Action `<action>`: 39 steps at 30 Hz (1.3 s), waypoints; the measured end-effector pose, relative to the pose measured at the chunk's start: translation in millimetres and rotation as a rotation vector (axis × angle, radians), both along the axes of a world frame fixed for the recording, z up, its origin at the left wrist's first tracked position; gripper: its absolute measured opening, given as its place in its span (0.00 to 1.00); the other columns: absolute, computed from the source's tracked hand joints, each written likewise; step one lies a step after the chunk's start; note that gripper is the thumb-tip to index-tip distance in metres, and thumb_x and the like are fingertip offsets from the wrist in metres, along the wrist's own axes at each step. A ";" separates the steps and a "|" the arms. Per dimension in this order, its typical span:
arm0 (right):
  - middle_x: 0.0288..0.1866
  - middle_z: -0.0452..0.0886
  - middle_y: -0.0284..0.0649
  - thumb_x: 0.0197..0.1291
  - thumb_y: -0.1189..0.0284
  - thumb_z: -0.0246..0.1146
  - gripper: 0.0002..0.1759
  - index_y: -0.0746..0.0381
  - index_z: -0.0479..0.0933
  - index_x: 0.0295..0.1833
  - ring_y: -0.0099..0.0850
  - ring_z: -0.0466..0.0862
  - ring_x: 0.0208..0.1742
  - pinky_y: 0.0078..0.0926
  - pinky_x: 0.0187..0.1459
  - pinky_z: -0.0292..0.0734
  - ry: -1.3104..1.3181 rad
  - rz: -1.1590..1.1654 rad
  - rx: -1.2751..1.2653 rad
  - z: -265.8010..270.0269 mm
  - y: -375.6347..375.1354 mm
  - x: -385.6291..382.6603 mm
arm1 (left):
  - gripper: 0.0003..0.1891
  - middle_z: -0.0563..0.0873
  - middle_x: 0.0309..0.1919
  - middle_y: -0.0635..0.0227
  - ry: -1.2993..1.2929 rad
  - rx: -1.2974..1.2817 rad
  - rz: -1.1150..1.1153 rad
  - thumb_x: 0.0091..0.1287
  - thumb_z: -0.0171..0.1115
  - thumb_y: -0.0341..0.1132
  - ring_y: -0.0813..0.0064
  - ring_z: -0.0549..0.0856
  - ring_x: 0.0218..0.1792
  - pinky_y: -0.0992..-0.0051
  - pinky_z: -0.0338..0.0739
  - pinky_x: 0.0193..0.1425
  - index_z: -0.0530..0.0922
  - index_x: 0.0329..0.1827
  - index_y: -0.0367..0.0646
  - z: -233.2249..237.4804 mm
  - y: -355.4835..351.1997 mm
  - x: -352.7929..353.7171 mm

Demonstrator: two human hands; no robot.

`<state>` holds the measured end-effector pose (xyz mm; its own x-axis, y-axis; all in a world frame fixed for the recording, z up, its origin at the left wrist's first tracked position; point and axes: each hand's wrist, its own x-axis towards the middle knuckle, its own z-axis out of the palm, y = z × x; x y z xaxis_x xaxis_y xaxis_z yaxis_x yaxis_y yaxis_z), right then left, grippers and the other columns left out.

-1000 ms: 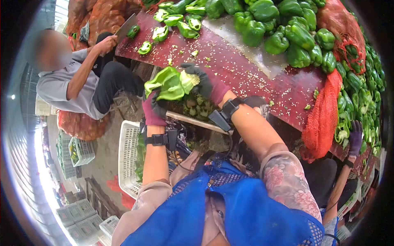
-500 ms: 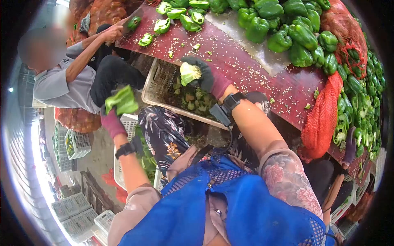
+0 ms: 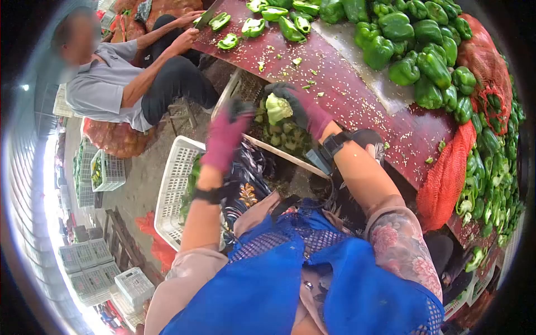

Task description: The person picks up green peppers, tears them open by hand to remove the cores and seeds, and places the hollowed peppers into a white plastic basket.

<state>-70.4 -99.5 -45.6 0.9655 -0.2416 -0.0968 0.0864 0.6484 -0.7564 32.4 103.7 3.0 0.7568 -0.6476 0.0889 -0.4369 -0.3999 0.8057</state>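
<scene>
In the head view my right hand, in a dark and maroon glove, is closed around a pale green pepper core. It hangs over a dirty crate holding several discarded cores. My left hand, gloved alike, is raised beside that crate's near left corner. Motion smears its fingers, and no pepper piece shows in it. Below it stands a white crate with green pepper pieces, partly hidden by my left forearm.
A red table strewn with seeds bears halved peppers and a heap of whole green peppers. Opposite on the left sits a person with a knife. A red mesh sack hangs at the table's right edge.
The green pepper piece has left my left hand, which has moved right towards my right hand. My right hand still holds the core. The view has shifted, so the surroundings appear further right.
</scene>
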 end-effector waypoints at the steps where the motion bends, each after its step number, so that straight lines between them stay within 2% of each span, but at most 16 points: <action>1: 0.43 0.83 0.36 0.65 0.65 0.63 0.14 0.62 0.81 0.49 0.25 0.82 0.42 0.25 0.45 0.79 -0.012 -0.035 -0.015 0.2 1.8 -0.9 | 0.25 0.86 0.48 0.53 0.171 0.015 -0.025 0.65 0.68 0.44 0.65 0.85 0.49 0.67 0.78 0.55 0.75 0.61 0.40 -3.5 -29.6 -18.5; 7: 0.44 0.83 0.36 0.63 0.66 0.61 0.16 0.66 0.79 0.51 0.25 0.80 0.47 0.23 0.49 0.76 0.201 -0.404 -0.340 -19.7 -3.2 -2.0 | 0.23 0.85 0.42 0.51 0.178 0.074 -0.009 0.66 0.67 0.45 0.60 0.85 0.43 0.65 0.78 0.47 0.75 0.55 0.38 -39.4 -83.1 -38.5; 8: 0.42 0.83 0.35 0.61 0.66 0.60 0.16 0.65 0.79 0.51 0.23 0.80 0.44 0.24 0.46 0.75 0.254 -0.554 -0.440 -56.6 -8.0 16.3 | 0.22 0.85 0.42 0.52 0.195 0.057 0.008 0.66 0.66 0.45 0.61 0.85 0.42 0.65 0.78 0.46 0.76 0.54 0.38 -37.9 -87.6 -40.0; 13: 0.39 0.84 0.47 0.61 0.63 0.61 0.18 0.62 0.78 0.52 0.37 0.84 0.39 0.37 0.43 0.78 0.315 -0.618 -1.019 -9.2 3.9 1.3 | 0.16 0.86 0.41 0.59 0.135 0.094 0.036 0.64 0.65 0.32 0.75 0.81 0.42 0.71 0.77 0.48 0.76 0.52 0.35 -18.9 -89.9 -49.0; 17: 0.40 0.82 0.55 0.62 0.62 0.60 0.18 0.62 0.77 0.51 0.50 0.83 0.42 0.44 0.43 0.77 0.219 -0.626 -1.305 -7.3 2.1 -2.7 | 0.21 0.85 0.49 0.63 0.424 -0.132 0.081 0.63 0.66 0.28 0.76 0.82 0.49 0.75 0.75 0.55 0.76 0.58 0.34 -25.1 -82.8 -45.6; 18: 0.42 0.83 0.52 0.60 0.59 0.59 0.19 0.58 0.75 0.52 0.49 0.84 0.42 0.46 0.43 0.78 0.202 -0.687 -1.335 -1.1 5.7 -5.5 | 0.19 0.86 0.45 0.63 0.372 -0.115 0.061 0.63 0.66 0.29 0.76 0.83 0.45 0.74 0.77 0.48 0.77 0.57 0.36 -17.1 -76.7 -46.7; 20: 0.41 0.83 0.51 0.60 0.59 0.60 0.19 0.58 0.75 0.52 0.49 0.84 0.43 0.47 0.43 0.78 0.237 -0.575 -1.360 0.8 8.5 -8.7 | 0.17 0.87 0.38 0.64 0.279 -0.086 0.005 0.64 0.65 0.31 0.75 0.86 0.36 0.73 0.82 0.33 0.78 0.56 0.41 3.4 -70.5 -55.5; 22: 0.51 0.82 0.48 0.59 0.60 0.61 0.21 0.56 0.75 0.56 0.48 0.83 0.48 0.45 0.48 0.79 0.462 -0.274 -1.493 5.4 7.4 -11.6 | 0.21 0.89 0.42 0.59 -0.133 -0.120 -0.040 0.62 0.68 0.33 0.71 0.88 0.41 0.70 0.82 0.40 0.78 0.59 0.42 -3.9 -55.4 -33.9; 23: 0.55 0.80 0.47 0.60 0.60 0.60 0.20 0.55 0.76 0.56 0.47 0.83 0.50 0.44 0.49 0.78 0.488 -0.078 -1.629 4.2 8.4 -12.7 | 0.21 0.88 0.42 0.54 -0.143 0.034 0.059 0.60 0.69 0.35 0.63 0.89 0.41 0.67 0.81 0.44 0.80 0.57 0.44 8.5 -43.5 -26.5; 25: 0.62 0.76 0.46 0.61 0.61 0.58 0.18 0.53 0.78 0.55 0.46 0.82 0.55 0.44 0.53 0.78 0.520 0.343 -1.883 3.0 11.6 -14.3 | 0.22 0.87 0.37 0.49 -0.501 0.137 0.183 0.61 0.68 0.39 0.50 0.87 0.38 0.62 0.80 0.41 0.78 0.59 0.50 34.1 -13.9 -8.6; 26: 0.68 0.70 0.41 0.61 0.59 0.59 0.22 0.51 0.76 0.60 0.45 0.78 0.61 0.42 0.58 0.76 0.582 0.560 -1.849 20.4 11.9 -15.0 | 0.23 0.87 0.39 0.50 -0.575 0.211 0.243 0.61 0.68 0.43 0.49 0.87 0.39 0.59 0.79 0.42 0.77 0.60 0.53 43.6 8.6 -0.3; 29: 0.66 0.71 0.42 0.60 0.57 0.60 0.26 0.50 0.73 0.64 0.46 0.77 0.62 0.41 0.61 0.74 0.502 0.125 -1.655 -14.7 14.4 -10.6 | 0.26 0.84 0.52 0.54 -0.438 0.684 0.368 0.61 0.66 0.44 0.51 0.82 0.54 0.60 0.75 0.57 0.76 0.64 0.54 62.9 78.0 21.4; 33: 0.64 0.73 0.50 0.61 0.56 0.59 0.28 0.53 0.71 0.66 0.50 0.76 0.62 0.42 0.62 0.72 0.455 -0.075 -1.442 6.0 6.9 -8.4 | 0.32 0.73 0.68 0.57 -0.297 1.189 0.265 0.61 0.66 0.46 0.54 0.77 0.63 0.59 0.73 0.63 0.69 0.70 0.54 34.5 124.5 34.5; 34: 0.60 0.77 0.52 0.60 0.57 0.60 0.29 0.55 0.70 0.66 0.50 0.76 0.62 0.43 0.62 0.72 0.465 -0.131 -1.395 11.7 6.5 -9.4 | 0.35 0.67 0.73 0.59 -0.264 1.094 0.316 0.62 0.66 0.47 0.54 0.74 0.66 0.58 0.71 0.65 0.66 0.73 0.53 41.8 107.1 31.4; 36: 0.61 0.75 0.51 0.60 0.57 0.59 0.30 0.58 0.70 0.66 0.51 0.76 0.61 0.44 0.62 0.71 0.472 -0.235 -1.259 13.8 3.2 -10.0 | 0.36 0.71 0.70 0.56 -0.484 0.745 0.273 0.61 0.67 0.48 0.55 0.75 0.66 0.60 0.70 0.66 0.66 0.73 0.52 26.5 79.9 54.4; 39: 0.59 0.78 0.49 0.58 0.59 0.61 0.31 0.60 0.70 0.65 0.46 0.79 0.59 0.41 0.59 0.73 0.416 -0.441 -0.978 5.8 -12.9 2.2 | 0.38 0.78 0.63 0.51 -0.256 0.302 -0.039 0.61 0.67 0.51 0.57 0.79 0.62 0.66 0.72 0.63 0.64 0.74 0.51 42.4 -32.0 67.0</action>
